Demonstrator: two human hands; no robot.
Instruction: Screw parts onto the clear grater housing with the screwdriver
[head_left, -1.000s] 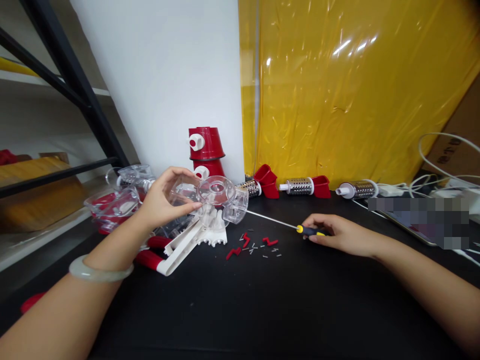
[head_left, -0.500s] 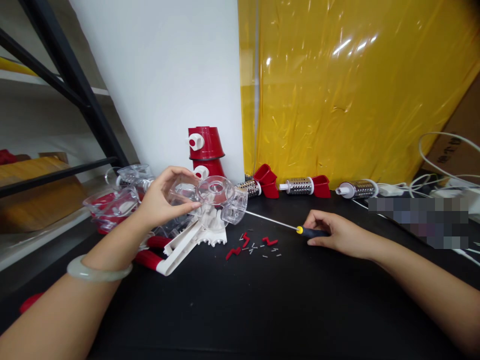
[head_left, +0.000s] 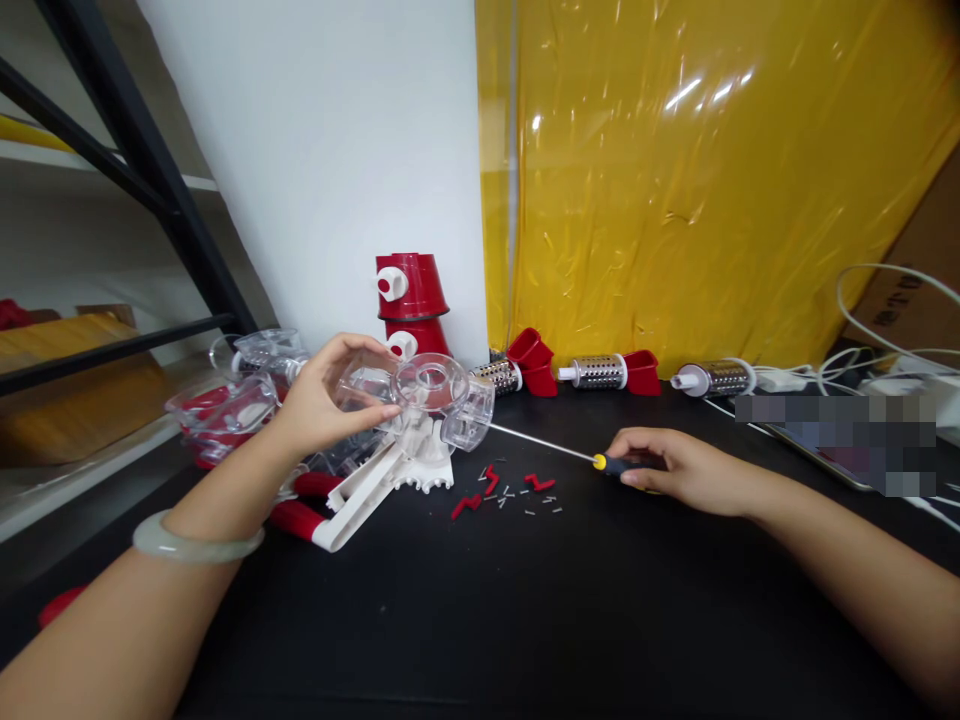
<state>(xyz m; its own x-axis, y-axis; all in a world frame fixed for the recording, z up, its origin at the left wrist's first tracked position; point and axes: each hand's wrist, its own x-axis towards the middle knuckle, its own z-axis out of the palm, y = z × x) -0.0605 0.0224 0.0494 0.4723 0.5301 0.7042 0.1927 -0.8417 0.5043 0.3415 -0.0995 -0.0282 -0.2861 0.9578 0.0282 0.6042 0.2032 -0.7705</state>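
Holding the clear housing (head_left: 431, 395) pinched in your left hand (head_left: 322, 400), close your right hand (head_left: 675, 465) fully round the screwdriver (head_left: 570, 452) handle it loosely covers; keep the housing level.

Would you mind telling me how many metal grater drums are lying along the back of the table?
3. One drum lies just right of the clear housing, one at the middle with a red part on its end, one farthest right by the white cables. More may be hidden in the clear parts at left.
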